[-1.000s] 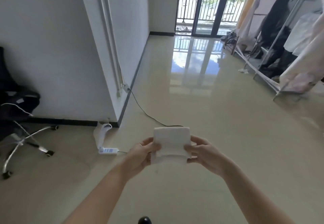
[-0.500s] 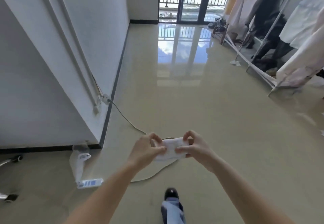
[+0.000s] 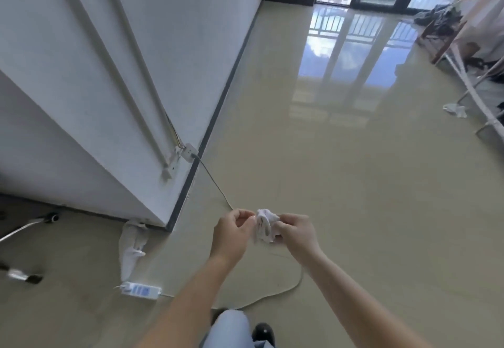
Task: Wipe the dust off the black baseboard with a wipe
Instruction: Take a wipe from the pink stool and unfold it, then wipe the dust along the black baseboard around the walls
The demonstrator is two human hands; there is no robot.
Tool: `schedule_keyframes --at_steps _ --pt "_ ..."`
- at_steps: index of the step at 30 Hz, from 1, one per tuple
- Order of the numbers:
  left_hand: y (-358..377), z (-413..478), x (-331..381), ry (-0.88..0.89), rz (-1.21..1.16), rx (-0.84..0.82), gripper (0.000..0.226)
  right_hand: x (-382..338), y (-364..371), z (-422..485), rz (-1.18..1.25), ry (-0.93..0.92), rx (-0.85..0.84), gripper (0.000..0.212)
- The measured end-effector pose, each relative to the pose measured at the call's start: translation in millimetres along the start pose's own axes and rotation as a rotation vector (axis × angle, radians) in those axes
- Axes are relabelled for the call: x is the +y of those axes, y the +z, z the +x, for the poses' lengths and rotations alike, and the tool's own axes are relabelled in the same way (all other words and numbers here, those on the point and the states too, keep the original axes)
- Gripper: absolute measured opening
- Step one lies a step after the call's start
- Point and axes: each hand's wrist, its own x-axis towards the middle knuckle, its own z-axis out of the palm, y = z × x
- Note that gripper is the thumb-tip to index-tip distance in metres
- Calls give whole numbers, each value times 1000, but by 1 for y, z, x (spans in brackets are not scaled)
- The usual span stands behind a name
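Note:
A white wipe, crumpled into a small wad, sits between both hands over the beige floor. My left hand pinches its left edge and my right hand grips its right side. The black baseboard runs along the foot of the white wall from the corner near my hands back towards the balcony door. A second stretch of baseboard follows the wall to the left. Both hands are to the right of the wall corner and apart from the baseboard.
A white power strip lies on the floor with its cable looping under my arms to a wall socket. A white cloth lies at the corner. Chair legs stand left, a clothes rack right. My knee and shoe are below.
The wipe went from a flat, held-up sheet to a folded strip and now a crumpled wad. The view has moved forward and tilted down, closer to the wall corner.

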Motion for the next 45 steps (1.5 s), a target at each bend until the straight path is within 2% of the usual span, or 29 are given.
schedule_keyframes --at_steps 2,6,10,12,14,16,18,21,24,28,30,35,38,43,45 --pt "-6 31 5 5 32 6 8 -16 10 35 203 122 -101 19" --pt "-16 101 14 8 36 0 9 -48 33 111 384 265 -207 24" --pt "-29 185 25 81 67 -7 11 -78 67 196 504 350 -167 30" --pt "-37 225 30 82 82 6 12 -90 84 239 496 370 -148 34" --pt "-48 261 30 42 59 49 16 -98 102 277 476 406 -139 23" --pt "-61 294 21 -8 17 170 18 -104 122 316 439 442 -115 19" --pt "-76 324 8 -59 22 298 20 -103 144 353 379 466 -96 25" --pt "-98 368 -31 -121 165 393 23 -87 179 403 251 481 -148 19" --pt "-119 413 -96 -133 352 428 24 -45 222 456 106 488 -251 20" --pt "-132 458 -220 -191 612 405 22 50 283 525 -96 521 -406 3" --pt "-135 473 -286 -198 743 388 21 106 313 555 -199 539 -478 10" --pt "-144 511 -420 3 1117 363 20 233 391 613 -405 494 -651 15" --pt "-156 534 -470 118 1351 298 34 302 441 630 -414 494 -709 20" --pt "-179 565 -519 194 1710 287 25 390 514 628 -294 605 -806 17" --pt "-184 569 -535 222 1864 310 30 415 538 620 -223 663 -823 16"
